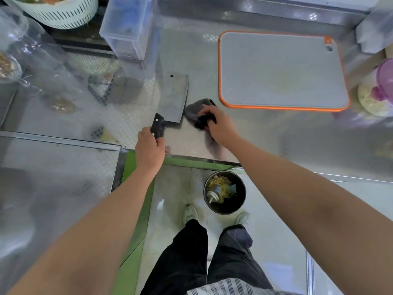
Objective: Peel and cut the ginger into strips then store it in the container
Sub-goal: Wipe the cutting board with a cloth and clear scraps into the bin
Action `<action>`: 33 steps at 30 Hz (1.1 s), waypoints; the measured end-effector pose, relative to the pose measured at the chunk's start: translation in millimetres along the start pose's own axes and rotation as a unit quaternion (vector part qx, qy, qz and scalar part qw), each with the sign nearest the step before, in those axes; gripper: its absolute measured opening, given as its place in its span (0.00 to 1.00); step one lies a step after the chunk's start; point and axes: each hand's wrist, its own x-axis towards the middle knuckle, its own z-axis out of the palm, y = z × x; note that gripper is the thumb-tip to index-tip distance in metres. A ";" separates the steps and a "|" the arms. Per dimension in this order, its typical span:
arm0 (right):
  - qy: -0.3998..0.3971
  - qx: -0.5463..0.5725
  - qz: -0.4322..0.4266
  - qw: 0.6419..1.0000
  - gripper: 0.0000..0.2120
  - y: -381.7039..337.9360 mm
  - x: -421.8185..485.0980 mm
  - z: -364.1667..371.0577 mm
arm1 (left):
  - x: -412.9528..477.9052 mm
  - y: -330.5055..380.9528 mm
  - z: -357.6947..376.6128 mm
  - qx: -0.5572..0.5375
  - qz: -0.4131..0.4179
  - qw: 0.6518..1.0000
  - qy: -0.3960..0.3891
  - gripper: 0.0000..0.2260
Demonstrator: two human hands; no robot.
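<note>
My left hand (150,149) grips the black handle of a cleaver (173,97), whose broad blade lies flat over the steel counter (265,135). Just right of the blade, my right hand (217,124) holds a dark grey cloth (196,112) bunched against the counter. A grey cutting board with an orange rim (282,71) lies bare at the back right. At the far right edge stands a container with a purple lid (380,88), with pale shreds showing through its wall. No whole ginger is in sight.
A clear plastic box (129,28) and a white slotted basket (61,11) stand at the back left, with clear bags (32,52) beside them. On the floor below the counter edge sits a dark bin (225,192) holding yellowish scraps, near my shoes.
</note>
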 end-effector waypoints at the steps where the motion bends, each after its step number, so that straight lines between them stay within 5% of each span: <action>1: -0.028 -0.001 -0.010 1.000 0.17 -2.0 -6.3 6.8 | -1.1 -2.7 -0.1 -0.007 0.005 1.000 -0.002 0.11; 10: -0.146 -0.041 -0.023 0.988 0.15 19.3 -81.6 -1.8 | -32.0 2.8 3.2 -0.011 0.028 0.999 0.012 0.10; 13: -0.183 -0.179 0.005 0.967 0.11 46.2 -112.2 -19.6 | -53.2 5.3 9.5 -0.006 0.036 0.999 0.015 0.12; 15: -0.125 -0.194 0.056 0.971 0.08 68.5 -134.9 -37.6 | -70.7 10.5 14.5 -0.004 0.042 0.999 0.021 0.13; 19: 0.119 0.040 0.151 0.981 0.12 79.6 -161.3 -81.1 | -110.3 20.0 27.8 -0.002 0.073 0.997 0.028 0.10; 23: 0.202 0.118 0.011 0.972 0.14 57.2 -187.7 -106.3 | -164.0 43.5 50.2 0.004 0.091 0.996 -0.013 0.07; 27: 0.089 -0.002 -0.167 0.982 0.20 61.6 -222.7 -95.1 | -215.6 69.6 78.8 0.019 0.098 0.993 -0.056 0.04; 33: 0.079 -0.156 -0.128 0.976 0.23 116.8 -261.5 -96.3 | -271.1 68.2 102.5 -0.008 0.028 0.996 -0.090 0.02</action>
